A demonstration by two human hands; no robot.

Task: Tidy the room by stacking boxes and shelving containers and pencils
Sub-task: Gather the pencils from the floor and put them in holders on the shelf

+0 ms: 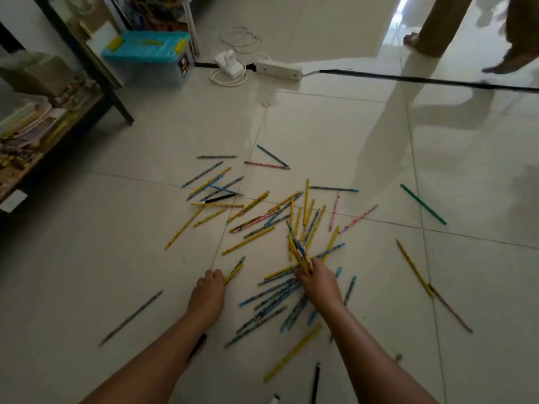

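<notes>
Several pencils (256, 211), yellow, blue, pink and green, lie scattered over the tiled floor (116, 228). My right hand (319, 282) grips a bunch of pencils (299, 252) that sticks up and away from it, above a heap of blue pencils (271, 304). My left hand (208, 293) is down on the floor with curled fingers, pinching the near end of a yellow pencil (234, 271). A shelf unit (49, 118) with stacked items stands at the far left.
A clear container with a turquoise lid (148, 58) sits on the floor by the shelf's black leg (116, 100). A white power strip (278, 70), charger and cables lie beyond it. A long black rod (423, 80) crosses the floor. Another person's legs (437, 27) stand at the top right.
</notes>
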